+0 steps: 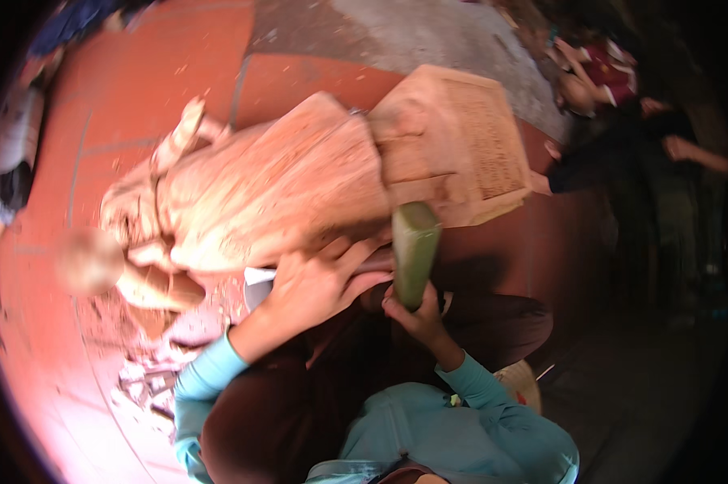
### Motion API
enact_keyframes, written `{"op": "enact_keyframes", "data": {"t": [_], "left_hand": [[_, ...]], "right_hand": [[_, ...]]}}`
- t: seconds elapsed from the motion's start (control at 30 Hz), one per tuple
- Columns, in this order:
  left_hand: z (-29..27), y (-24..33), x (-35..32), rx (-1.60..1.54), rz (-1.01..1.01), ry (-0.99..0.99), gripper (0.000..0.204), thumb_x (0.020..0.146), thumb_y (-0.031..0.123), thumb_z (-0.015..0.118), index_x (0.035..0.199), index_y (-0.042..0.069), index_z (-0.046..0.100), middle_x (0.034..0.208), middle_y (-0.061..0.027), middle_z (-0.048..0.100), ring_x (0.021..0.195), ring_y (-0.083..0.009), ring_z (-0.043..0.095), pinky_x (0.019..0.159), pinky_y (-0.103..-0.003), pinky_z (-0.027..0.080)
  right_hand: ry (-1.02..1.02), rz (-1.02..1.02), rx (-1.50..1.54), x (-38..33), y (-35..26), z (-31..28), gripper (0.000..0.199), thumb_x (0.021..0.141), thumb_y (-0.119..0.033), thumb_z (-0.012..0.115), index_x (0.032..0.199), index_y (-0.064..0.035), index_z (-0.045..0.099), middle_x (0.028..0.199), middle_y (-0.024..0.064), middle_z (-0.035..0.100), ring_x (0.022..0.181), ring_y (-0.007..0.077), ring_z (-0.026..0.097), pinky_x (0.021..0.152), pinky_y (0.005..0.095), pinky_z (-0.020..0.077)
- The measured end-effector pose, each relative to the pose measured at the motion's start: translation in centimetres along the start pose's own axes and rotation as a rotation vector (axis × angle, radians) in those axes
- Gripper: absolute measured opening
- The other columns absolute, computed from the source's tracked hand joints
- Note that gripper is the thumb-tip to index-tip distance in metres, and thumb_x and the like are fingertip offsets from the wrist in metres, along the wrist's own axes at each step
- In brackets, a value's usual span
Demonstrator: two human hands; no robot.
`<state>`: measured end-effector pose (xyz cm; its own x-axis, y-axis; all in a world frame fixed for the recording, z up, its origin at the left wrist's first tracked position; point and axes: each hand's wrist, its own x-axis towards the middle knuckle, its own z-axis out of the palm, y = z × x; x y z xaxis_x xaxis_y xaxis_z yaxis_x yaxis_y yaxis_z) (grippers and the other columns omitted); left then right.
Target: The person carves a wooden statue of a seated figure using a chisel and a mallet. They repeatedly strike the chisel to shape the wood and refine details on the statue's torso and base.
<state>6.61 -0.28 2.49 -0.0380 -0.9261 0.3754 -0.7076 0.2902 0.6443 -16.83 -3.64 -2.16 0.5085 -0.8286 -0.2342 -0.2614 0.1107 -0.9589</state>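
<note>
A large carved wooden figure point(275, 189) lies on its side in front of me, its robe covered with tool marks. My left hand point(315, 278) is at the near edge of the robe, fingers closed around a chisel point(376, 261) with a reddish-brown handle; its cutting end is hidden. My right hand point(419, 316) grips the lower end of a green mallet point(416, 250), a blocky length held upright just right of the chisel's handle. Whether mallet and handle touch, I cannot tell.
The figure's broad base point(481, 153) points right. Wood chips point(142, 383) litter the red tiled floor point(49, 323) at left. A grey-and-white object point(257, 284) shows beside my left wrist. Other people point(606, 77) sit at far right; another person's limbs point(17, 129) show at far left.
</note>
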Motion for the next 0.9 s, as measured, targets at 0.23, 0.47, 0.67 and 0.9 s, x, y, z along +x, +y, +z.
{"op": "enact_keyframes", "data": {"t": [0.23,0.47,0.67,0.9], "left_hand": [[2.9,-1.5,0.1,0.026,0.235,0.128,0.032,0.084,0.037,0.064,0.096,0.007,0.06,0.079,-0.0057,0.057,0.071,-0.0222,0.06,0.055,-0.035,0.048],[4.3,-1.7,0.1,0.031,0.136,0.184,0.036,0.082,0.046,0.064,0.095,0.011,0.063,0.083,-0.0023,0.062,0.072,-0.0215,0.062,0.054,-0.035,0.051],[3.5,-2.0,1.8,0.012,0.043,0.239,0.041,0.084,0.048,0.064,0.097,0.01,0.066,0.083,-0.0025,0.064,0.062,-0.024,0.064,0.045,-0.035,0.048],[3.0,-2.7,2.6,0.02,0.027,0.344,0.042,0.083,0.05,0.065,0.095,0.009,0.065,0.08,-0.0027,0.063,0.064,-0.0251,0.064,0.048,-0.036,0.048]], "right_hand": [[0.128,-0.035,0.097,-0.4,-0.4,2.2,0.028,0.085,-0.014,0.061,0.103,0.0046,0.051,0.069,0.0085,0.055,0.061,0.0159,0.053,0.058,0.0284,0.0431],[0.118,0.004,0.048,-0.7,-0.3,0.8,0.043,0.085,-0.012,0.061,0.122,0.0049,0.045,0.078,0.0096,0.055,0.062,0.016,0.051,0.061,0.0293,0.0437],[0.181,0.001,0.145,-0.3,-1.3,1.3,0.059,0.084,-0.005,0.064,0.134,0.0059,0.034,0.081,0.0077,0.057,0.062,0.0136,0.053,0.059,0.0276,0.0459],[0.14,-0.126,0.144,1.2,-2.8,-0.2,0.054,0.089,-0.005,0.055,0.137,0.0066,0.033,0.076,0.0075,0.055,0.06,0.0133,0.051,0.058,0.0266,0.0441]]}}
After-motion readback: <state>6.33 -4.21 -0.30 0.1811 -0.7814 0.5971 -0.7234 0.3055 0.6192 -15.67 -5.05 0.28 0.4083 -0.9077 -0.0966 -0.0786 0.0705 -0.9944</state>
